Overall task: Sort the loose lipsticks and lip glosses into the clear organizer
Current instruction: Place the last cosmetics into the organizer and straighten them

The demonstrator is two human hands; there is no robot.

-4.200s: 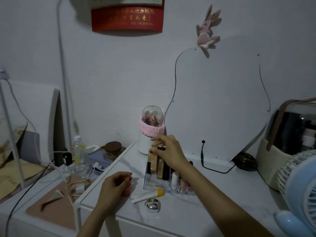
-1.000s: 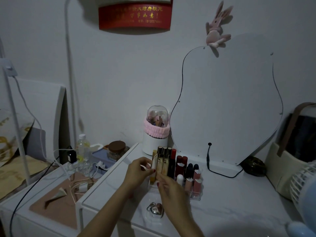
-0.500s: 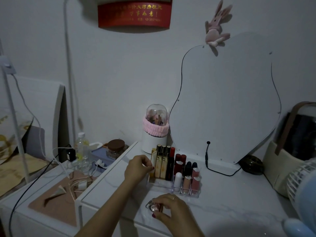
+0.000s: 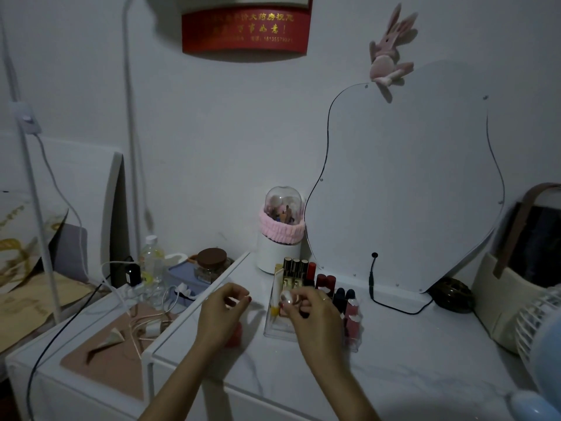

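Right hand (image 4: 315,311) grip pinched on a small shiny silver piece (image 4: 286,297), fingertips closed around it, held just in front of the clear organizer (image 4: 277,328) at its left-front corner; piece too blurred to read a long axis or which way it points. Left hand (image 4: 221,311) grip half-curled, thumb and fingers near each other but apart, cannot tell if anything is in it; hovering left of the organizer, a red object (image 4: 236,335) on the desk (image 4: 425,369) partly hidden under it. Organizer on the desk in front of the mirror (image 4: 403,183). Lipsticks (image 4: 326,282) and gold-capped glosses (image 4: 296,268) standing upright in its compartments, long axes vertical, caps up. White brush holder (image 4: 279,235) with pink band behind the organizer. Fan (image 4: 543,335) at right edge.
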